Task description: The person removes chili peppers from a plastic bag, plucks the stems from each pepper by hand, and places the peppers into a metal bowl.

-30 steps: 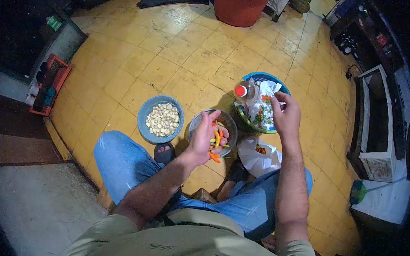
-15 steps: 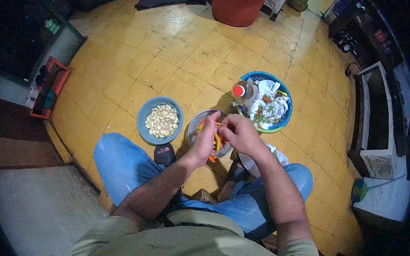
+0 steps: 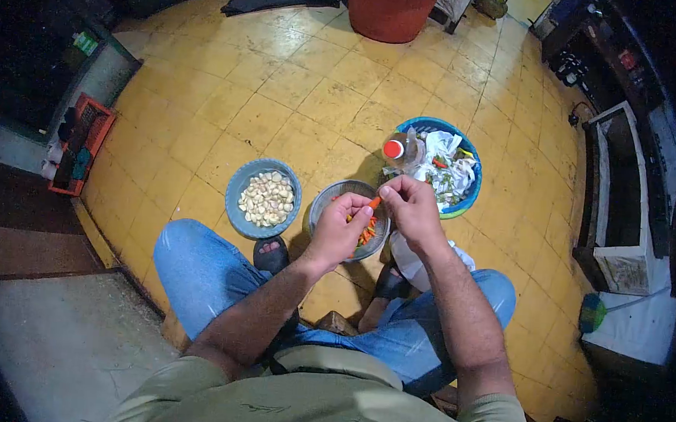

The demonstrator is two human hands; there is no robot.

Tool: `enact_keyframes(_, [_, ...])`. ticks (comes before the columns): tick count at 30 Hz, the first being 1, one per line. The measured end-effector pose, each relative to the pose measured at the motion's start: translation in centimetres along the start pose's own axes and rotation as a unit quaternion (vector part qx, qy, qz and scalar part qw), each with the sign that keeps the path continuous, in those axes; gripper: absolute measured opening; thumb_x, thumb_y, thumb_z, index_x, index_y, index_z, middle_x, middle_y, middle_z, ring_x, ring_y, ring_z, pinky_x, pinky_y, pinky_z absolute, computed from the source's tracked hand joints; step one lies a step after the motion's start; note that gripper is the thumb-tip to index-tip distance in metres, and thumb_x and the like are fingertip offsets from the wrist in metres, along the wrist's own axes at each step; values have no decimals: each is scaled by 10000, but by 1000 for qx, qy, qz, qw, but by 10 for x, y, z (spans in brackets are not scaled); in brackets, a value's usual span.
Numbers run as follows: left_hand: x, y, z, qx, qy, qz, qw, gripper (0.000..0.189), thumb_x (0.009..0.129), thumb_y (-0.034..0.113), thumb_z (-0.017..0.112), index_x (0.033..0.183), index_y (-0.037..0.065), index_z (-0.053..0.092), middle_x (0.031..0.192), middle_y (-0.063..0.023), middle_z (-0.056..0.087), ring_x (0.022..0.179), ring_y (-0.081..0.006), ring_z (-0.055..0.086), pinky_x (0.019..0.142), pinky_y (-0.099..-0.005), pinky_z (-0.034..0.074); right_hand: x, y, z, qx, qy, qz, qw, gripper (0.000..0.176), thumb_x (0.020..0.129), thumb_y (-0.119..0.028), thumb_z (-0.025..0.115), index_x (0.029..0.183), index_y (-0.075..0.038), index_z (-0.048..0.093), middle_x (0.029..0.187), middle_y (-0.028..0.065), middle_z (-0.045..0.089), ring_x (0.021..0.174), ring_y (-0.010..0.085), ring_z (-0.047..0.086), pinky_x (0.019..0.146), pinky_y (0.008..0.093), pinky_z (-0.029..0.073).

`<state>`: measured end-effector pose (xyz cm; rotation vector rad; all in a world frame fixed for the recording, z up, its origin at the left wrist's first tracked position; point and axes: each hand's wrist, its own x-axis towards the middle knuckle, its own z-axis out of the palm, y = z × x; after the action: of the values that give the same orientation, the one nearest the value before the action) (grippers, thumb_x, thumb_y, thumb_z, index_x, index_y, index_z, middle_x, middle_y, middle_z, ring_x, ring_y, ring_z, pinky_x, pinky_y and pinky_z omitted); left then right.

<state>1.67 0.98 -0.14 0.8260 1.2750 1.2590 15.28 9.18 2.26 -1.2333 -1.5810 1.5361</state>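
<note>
An orange-red chili pepper (image 3: 374, 202) is held between my two hands, above a metal colander (image 3: 383, 236). My left hand (image 3: 340, 228) pinches one end of it between thumb and fingers. At its other end, my right hand (image 3: 412, 213) is closed in a pinch; the stem there is too small to make out. Several red, orange and yellow chilies (image 3: 367, 234) lie in the colander, partly hidden by my left hand. To the left stands a grey-blue basin (image 3: 232, 215) of peeled, pale garlic cloves (image 3: 266, 199).
At the upper right, a blue basket (image 3: 473, 189) holds white plastic, green stems and bits of chili, with a red-capped bottle (image 3: 404, 150) beside it. A white bag (image 3: 412, 262) lies by my right foot. Farther off are a red tub (image 3: 385, 13) and an orange crate (image 3: 89, 148).
My left hand has turned from an open, upright palm to a pinch on a single chili. The loose chilies near it have dropped from view, and my right hand has shifted slightly right.
</note>
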Motion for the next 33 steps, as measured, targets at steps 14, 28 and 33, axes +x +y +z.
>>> enact_keyframes(14, [1, 10, -14, -288, -18, -164, 943, 416, 1004, 400, 392, 1250, 73, 467, 812, -28, 539, 646, -92, 472, 433, -220, 334, 25, -7, -68, -126, 201, -126, 963, 124, 838, -102, 662, 908, 0, 679, 730, 54, 650, 666, 107, 581, 635, 262, 480])
enact_keyframes(28, [4, -1, -8, -238, 37, -95, 966, 734, 963, 635, 209, 1404, 59, 318, 887, -52, 542, 676, -116, 462, 602, -250, 389, -30, -20, 28, -264, -105, -169, 944, 212, 782, -181, 731, 824, -15, 607, 728, 92, 589, 653, 150, 568, 591, 306, 459])
enact_keyframes(33, [3, -15, -1, -128, 43, -64, 989, 698, 980, 602, 214, 1400, 58, 336, 890, -48, 536, 702, -106, 462, 586, -247, 399, -28, 4, 32, -321, -83, -93, 939, 238, 794, -228, 679, 851, -19, 580, 785, 169, 628, 728, 355, 623, 671, 423, 495])
